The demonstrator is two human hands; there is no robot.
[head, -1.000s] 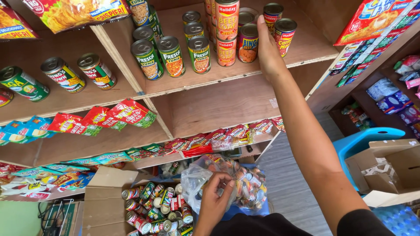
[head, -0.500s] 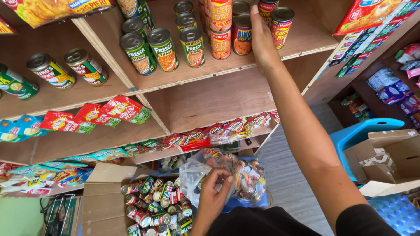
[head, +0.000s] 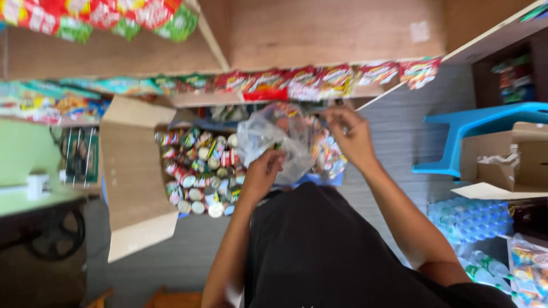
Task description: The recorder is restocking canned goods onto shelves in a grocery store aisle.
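Note:
A clear plastic bag (head: 279, 140) full of small tins hangs in front of me, above the floor. My left hand (head: 264, 173) grips its lower left side. My right hand (head: 351, 132) holds the bag's upper right edge, fingers pinched on the plastic. Just left of the bag stands an open cardboard box (head: 134, 177) packed with several tins (head: 197, 165) lying on their sides and ends. The view is blurred by head motion.
Wooden shelves (head: 319, 40) with rows of red and green packets (head: 297, 82) run across the top. A blue plastic stool (head: 485, 128), a cardboard carton (head: 514, 159) and packs of water bottles (head: 474, 219) are on the right. A green table (head: 25, 194) is on the left.
My right hand has come down from the tins on the upper shelf to the bag. The camera has tilted down, so the shelf of tins has left the view.

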